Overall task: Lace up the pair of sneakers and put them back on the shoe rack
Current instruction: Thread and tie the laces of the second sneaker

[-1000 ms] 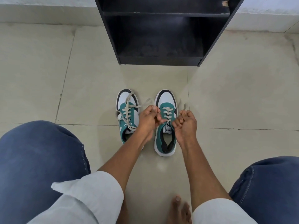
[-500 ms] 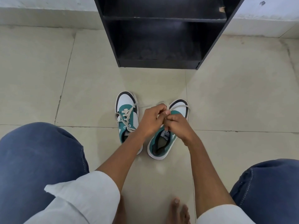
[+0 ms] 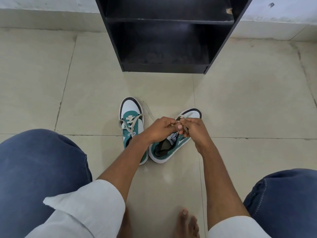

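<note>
Two green-and-white sneakers stand on the tiled floor before me. The left sneaker (image 3: pixel 131 124) points straight ahead, its cream laces loosely threaded and loose ends trailing to the right. The right sneaker (image 3: pixel 173 145) is turned with its toe toward the right. Over its tongue, my left hand (image 3: pixel 158 128) and my right hand (image 3: pixel 194 128) meet, each pinching the cream lace (image 3: pixel 180 116) of that shoe. My hands hide the eyelets. The black shoe rack (image 3: pixel 164 36) stands open just beyond the shoes.
My knees in blue jeans (image 3: pixel 39 172) frame the scene at the left and right. A bare foot (image 3: pixel 187 224) rests on the floor near the bottom edge. A white wall base (image 3: pixel 48 6) runs behind the rack.
The right sneaker has swung so its toe points rightward. My hands came together over its tongue, gripping the lace. The view shifted slightly downward.
</note>
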